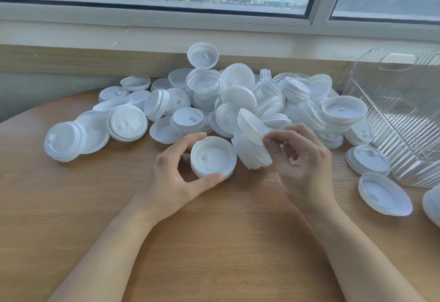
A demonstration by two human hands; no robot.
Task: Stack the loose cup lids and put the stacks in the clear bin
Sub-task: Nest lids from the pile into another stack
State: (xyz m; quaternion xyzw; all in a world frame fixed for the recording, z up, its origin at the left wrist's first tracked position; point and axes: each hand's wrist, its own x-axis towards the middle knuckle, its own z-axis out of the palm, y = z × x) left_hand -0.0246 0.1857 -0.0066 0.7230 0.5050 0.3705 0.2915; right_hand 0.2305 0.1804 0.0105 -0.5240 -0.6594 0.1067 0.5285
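A big heap of loose white cup lids (238,94) covers the back of the wooden table (214,242). My left hand (176,170) grips a short stack of lids (213,157) lying flat on the table, thumb at its near rim and fingers at its far rim. My right hand (300,156) pinches a single tilted lid (252,124) by its edge, just above a tilted stack of lids (252,153) that leans beside the flat stack. The clear ribbed bin (404,120) stands at the right, and I see no lids in it.
More lids lie singly at the left (64,141) and near the bin at the right (384,193). A window sill and wall run behind the heap. Bare wooden tabletop stretches in front of my hands.
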